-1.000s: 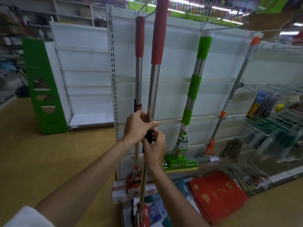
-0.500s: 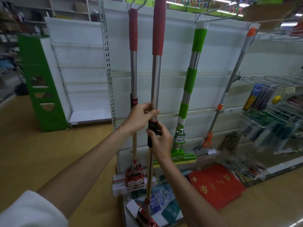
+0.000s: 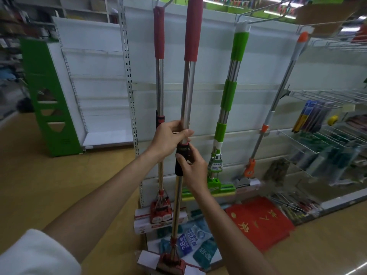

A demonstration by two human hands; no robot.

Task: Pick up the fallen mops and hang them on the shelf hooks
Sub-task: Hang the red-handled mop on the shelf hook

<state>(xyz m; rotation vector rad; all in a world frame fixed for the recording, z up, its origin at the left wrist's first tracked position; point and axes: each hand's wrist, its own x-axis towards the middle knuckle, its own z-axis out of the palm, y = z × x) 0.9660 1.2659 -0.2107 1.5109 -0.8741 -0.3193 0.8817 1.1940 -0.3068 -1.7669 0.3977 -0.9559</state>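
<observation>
Red-grip mop (image 3: 187, 92) upright. Left hand (image 3: 168, 137) fingers wrapped round steel shaft just above black collar (image 3: 179, 167). Right hand (image 3: 193, 169) fingers curled round collar below. Handle top out of frame. Lift straight, stay clear of hung red mop (image 3: 159, 80) beside left knuckles, seat on shelf hook (unseen) before loosening grip.

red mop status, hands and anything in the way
Left hand above right hand, both gripping the held red mop. Upright, top out of frame. Hung red mop close on its left.
</observation>
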